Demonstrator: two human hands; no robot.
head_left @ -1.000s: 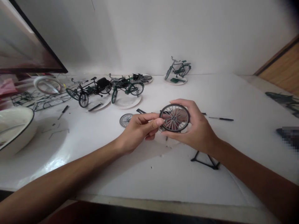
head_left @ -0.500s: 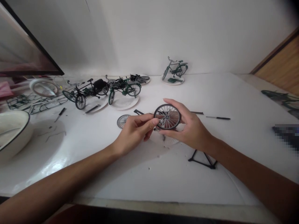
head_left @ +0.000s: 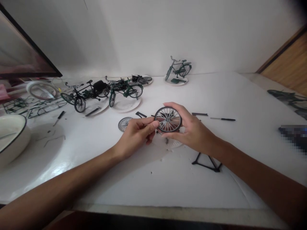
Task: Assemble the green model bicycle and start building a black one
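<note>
Your right hand (head_left: 192,127) curves around a small model bicycle wheel (head_left: 168,119) and holds its rim, and your left hand (head_left: 135,135) pinches the left edge. The wheel is above the white table, its face and axle turned toward you. It has a black tyre and thin silver wire spokes. A paper plate (head_left: 174,144) lies under it, and a second spoked wheel (head_left: 124,124) lies just beside your left hand.

The left forearm (head_left: 59,182) comes in from seven o'clock and the right forearm (head_left: 263,172) from four o'clock, both bare, slim and smooth, narrowing to the wrists. The left hand (head_left: 135,137) and right hand (head_left: 192,131) are slender and long-fingered, and a short, trimmed fingernail (head_left: 156,123) shows pale on the left.
</note>
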